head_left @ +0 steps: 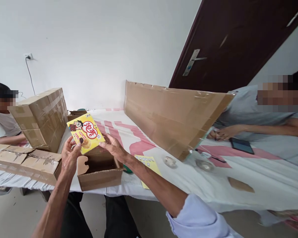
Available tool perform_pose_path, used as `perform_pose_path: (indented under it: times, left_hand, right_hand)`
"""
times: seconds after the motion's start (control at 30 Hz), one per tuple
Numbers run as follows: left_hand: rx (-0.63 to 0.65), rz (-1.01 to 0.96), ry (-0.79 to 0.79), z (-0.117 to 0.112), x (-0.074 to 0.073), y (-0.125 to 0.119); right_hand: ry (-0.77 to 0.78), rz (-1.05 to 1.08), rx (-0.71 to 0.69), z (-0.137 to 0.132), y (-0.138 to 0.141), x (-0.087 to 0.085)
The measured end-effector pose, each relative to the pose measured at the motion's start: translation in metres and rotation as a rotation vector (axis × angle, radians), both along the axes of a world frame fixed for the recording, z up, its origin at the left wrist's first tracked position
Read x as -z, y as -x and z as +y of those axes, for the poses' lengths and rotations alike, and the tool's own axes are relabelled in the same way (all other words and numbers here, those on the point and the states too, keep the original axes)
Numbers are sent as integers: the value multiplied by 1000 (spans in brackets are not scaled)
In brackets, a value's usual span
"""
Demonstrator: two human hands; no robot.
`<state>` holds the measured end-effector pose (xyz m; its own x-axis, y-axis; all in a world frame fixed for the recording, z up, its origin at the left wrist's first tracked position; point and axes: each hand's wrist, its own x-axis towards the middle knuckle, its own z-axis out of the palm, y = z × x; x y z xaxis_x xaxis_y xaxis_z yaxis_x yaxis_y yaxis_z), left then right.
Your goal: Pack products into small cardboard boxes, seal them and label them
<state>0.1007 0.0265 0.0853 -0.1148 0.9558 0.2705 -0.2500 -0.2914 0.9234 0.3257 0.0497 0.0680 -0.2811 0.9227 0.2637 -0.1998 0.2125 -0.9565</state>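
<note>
A yellow snack box point(85, 134) with a cartoon face and red lettering is held up, tilted, between both hands. My left hand point(71, 153) grips its lower left corner with the thumb on the front. At the lower right corner my right hand point(113, 147) pinches it, thumb in front and fingers behind. Just below stands an open cardboard box point(100, 180) with its flaps folded out; its dark inside shows only in part. Right of that box lies a yellow sheet point(149, 165) with small pale stickers or marks, partly hidden by my right forearm.
A tall cardboard partition point(164, 115) crosses the table on the right; stacked cartons point(43, 117) and a long low carton point(27, 162) stand left. People sit at both sides. Clear round dishes point(170, 162), a tablet point(242, 145) and a cardboard scrap point(240, 185) lie on the white-and-pink cloth point(203, 191).
</note>
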Motion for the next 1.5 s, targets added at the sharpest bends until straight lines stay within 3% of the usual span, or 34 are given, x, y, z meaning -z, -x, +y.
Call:
perform_pose_path:
  times: [0.2,0.33,0.53,0.7,0.93,1.13,1.5]
  left_hand:
    - [68,-7,67,8,-18,30]
    - [201,116,66,14,-23,27]
    - [50,117,-81,33,-10,10]
    - [45,347,-3,57,-10,16]
    - [106,374,112,72,3,18]
    - [113,363,227,77,23,19]
    - [123,340,323,88,40,19]
  right_hand:
    - [7,77,23,15,-17,-11]
    - [-78,95,162,20,-15,-20]
    - [-227,76,213,33,4,-17]
    - [-156,4,245,63,8,4]
    - [5,-26,295,92,10,29]
    - [69,-76,270,98,8,33]
    - [113,-41,226,98,14,49]
